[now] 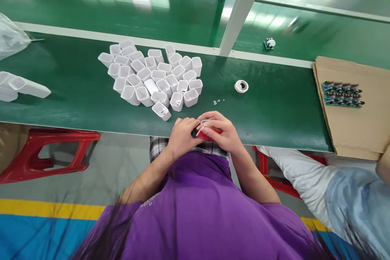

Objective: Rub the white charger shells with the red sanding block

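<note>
At the table's front edge, my left hand (183, 134) and my right hand (222, 131) are close together with curled fingers. A small red object (210, 133) with a white edge shows under the fingers of my right hand, which grips it. A dark bit is visible beside my left fingertips; what that closed hand holds is mostly hidden. Just beyond my hands stand many white plastic housings (158, 75), most with their hollow openings facing up. The nearest housing (161, 111) is a little apart from the group, beyond my left hand.
Right of the housings lie tiny clear pieces (216, 102) and a white tape roll (241, 86). Circuit boards (343, 94) rest on cardboard (359, 130). More white housings (29, 87) lie at left, near a plastic bag (12, 36). A person's sleeve (356, 199) is at right; a red stool (51, 154) is at left.
</note>
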Tool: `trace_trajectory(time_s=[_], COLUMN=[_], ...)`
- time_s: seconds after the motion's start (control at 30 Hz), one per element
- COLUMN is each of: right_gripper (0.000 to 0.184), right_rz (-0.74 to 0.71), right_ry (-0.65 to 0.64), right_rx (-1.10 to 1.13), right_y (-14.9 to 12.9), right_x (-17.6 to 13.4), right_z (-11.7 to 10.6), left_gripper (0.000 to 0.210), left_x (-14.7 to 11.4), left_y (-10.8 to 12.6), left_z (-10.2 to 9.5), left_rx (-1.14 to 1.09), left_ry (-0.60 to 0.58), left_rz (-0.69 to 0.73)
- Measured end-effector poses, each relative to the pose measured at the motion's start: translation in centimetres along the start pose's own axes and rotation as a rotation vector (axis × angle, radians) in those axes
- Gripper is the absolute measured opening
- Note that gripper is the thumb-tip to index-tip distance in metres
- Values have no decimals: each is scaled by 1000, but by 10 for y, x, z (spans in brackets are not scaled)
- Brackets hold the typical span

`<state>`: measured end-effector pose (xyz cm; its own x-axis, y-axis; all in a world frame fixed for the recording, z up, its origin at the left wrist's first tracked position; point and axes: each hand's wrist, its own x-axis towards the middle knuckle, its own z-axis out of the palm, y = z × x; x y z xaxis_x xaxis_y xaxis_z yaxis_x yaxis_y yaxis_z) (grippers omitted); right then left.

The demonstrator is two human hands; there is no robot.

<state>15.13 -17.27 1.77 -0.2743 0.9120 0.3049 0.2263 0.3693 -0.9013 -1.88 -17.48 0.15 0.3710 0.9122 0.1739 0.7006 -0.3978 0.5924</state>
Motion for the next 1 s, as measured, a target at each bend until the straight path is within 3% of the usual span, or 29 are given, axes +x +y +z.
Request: trace_trajectory(time_s=[0.07, 0.2, 0.3, 0.57, 0.73, 0.9, 1.0], right_gripper=[18, 20, 22, 21, 18, 20, 19], right_rz=[-47, -26, 18, 154, 85, 84, 124], right_ry=[-26, 131, 173, 239, -5, 110, 164], right_rx=[-96, -301, -368, -222, -94, -282, -252], right_y=[-4, -11, -15, -9, -14, -16, -8], right_x=[-5, -8, -3, 11, 3, 10, 19], right_z=[2, 17, 25, -1, -3, 10, 5], left_gripper=[15, 15, 23, 30, 26, 31, 33], left_x=[-2, -8, -8, -8, -10, -9, -9], left_y=[2, 4, 4, 11, 7, 5, 8], left_z=[6, 15, 18, 20, 24, 25, 25], left_rx=[23, 78, 99, 52, 100, 112, 109], left_ry=[63, 154, 200, 251, 259, 261, 289], left_rz=[-12, -30, -21, -10, 7, 2, 26])
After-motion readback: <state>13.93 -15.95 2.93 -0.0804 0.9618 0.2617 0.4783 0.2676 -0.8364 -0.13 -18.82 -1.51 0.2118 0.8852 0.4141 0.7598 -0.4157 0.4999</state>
